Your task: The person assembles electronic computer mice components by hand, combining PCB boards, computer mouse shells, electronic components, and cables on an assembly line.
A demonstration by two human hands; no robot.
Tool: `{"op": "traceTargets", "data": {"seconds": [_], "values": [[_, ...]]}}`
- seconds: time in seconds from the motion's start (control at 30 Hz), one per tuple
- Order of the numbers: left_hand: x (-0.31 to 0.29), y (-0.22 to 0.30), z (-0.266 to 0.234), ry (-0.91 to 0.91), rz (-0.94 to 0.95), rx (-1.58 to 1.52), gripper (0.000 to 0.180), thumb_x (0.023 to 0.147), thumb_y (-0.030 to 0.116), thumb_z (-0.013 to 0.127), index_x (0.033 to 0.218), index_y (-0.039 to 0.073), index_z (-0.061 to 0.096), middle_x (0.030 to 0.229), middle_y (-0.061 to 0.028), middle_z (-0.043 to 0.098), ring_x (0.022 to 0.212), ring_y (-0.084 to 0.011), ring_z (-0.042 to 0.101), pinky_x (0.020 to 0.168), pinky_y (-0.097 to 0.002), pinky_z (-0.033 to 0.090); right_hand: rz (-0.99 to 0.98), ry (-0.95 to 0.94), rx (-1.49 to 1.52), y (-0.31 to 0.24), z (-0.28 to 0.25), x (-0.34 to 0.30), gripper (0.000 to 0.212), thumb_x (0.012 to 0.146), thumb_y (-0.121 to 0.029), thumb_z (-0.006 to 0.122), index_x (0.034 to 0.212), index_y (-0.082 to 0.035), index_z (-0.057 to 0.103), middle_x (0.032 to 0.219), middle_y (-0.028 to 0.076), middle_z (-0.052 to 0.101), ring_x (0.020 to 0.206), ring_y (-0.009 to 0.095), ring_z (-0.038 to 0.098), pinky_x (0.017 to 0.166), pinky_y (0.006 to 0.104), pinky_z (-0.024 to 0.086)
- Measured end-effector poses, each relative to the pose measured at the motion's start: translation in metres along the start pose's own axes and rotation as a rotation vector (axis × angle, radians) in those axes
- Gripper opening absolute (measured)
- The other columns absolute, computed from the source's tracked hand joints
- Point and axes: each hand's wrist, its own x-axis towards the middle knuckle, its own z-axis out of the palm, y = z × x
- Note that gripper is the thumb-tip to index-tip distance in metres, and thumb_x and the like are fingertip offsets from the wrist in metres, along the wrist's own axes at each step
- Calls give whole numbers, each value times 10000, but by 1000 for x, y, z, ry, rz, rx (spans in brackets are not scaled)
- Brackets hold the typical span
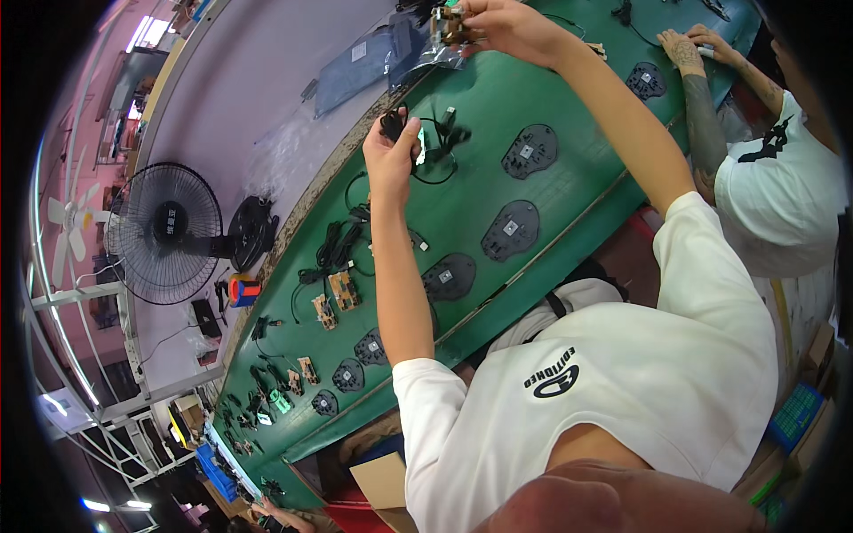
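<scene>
My left hand [391, 164] is closed round a bundled black cable [392, 124], above the green work table. A loop of cable and a pale plug [450, 113] hang to the right of its fingers. Farther off, at the top of the view, my right hand [511, 34] grips a small tan circuit board [449, 25] with parts on it. Nearer to me lie dark, rounded mouse base plates, each with a pale square in the middle: one [530, 151] right of my left hand, another [511, 230] nearer, and a third [449, 276] by my left forearm.
On the green table [471, 191], circuit boards [344, 290] and coiled black cables [333, 249] continue to the left. Bluish plastic bags [355, 71] lie past the table's far edge. A black fan [169, 226] stands at left. A co-worker's tattooed hand [681, 51] works at upper right.
</scene>
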Motion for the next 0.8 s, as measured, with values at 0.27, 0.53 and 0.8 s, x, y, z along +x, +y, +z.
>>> {"op": "traceTargets", "data": {"seconds": [0.27,0.53,0.8], "values": [[8,1,-10,31,29,-125,240,933,69,686,1159,3,635,972,-110,686,721,-115,588,632,-252,473,187,154,336,24,-27,-2,179,930,-169,501,964,-52,632,838,60,645,674,202,621,650,353,550],[17,5,-6,149,107,60,247,921,79,699,1145,-10,646,924,-83,679,704,-113,585,612,-246,454,131,10,351,11,-7,-2,174,911,-138,499,990,-37,617,828,68,636,689,204,621,668,367,548],[-10,32,21,-333,10,211,283,893,70,706,1157,-25,669,881,-48,688,681,-80,545,606,-224,416,9,143,397,14,3,32,170,967,-157,504,995,-56,639,914,57,679,871,195,672,789,396,574]]}}
